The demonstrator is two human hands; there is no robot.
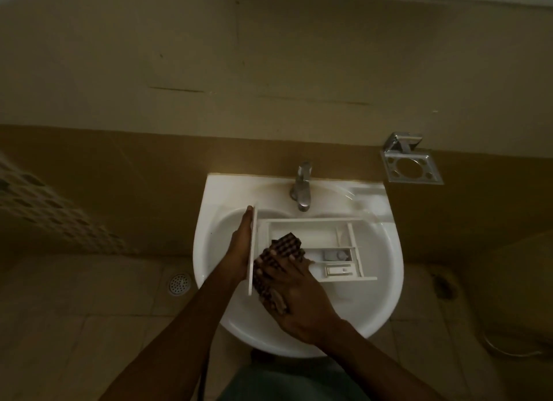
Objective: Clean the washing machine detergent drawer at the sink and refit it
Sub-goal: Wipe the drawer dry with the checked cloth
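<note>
The detergent drawer [311, 230] lies lengthwise across the bowl of the sink [389, 281], just below the tap [302, 188]. It is a long white plastic tray, hard and smooth, split by thin walls into one wide compartment and several narrow ones. A small grey insert sits in the compartment nearest my right fingers. Its flat front panel [253, 251] stands on edge at the left end. The sink is glossy white ceramic, rounded at the front, and the tap is a chunky brushed-metal piece. My left hand [239, 248] lies flat along the outer face of that panel, fingers straight and together, bracing it with nothing wrapped round it. My right hand [296, 293] rests on a dark checked cloth [284, 245], woven and grid-textured. It presses the cloth onto the left part of the drawer with the fingers spread out over it rather than curled. A bunched corner of the cloth pokes out under my palm. I cannot see my thumb. On the tiled wall to the right hangs a shiny metal holder [411, 164] with round cut-outs, and a perforated round drain [179, 284] sits in the floor tiles on the left. Any lettering on the drawer is too dim and small to read.
</note>
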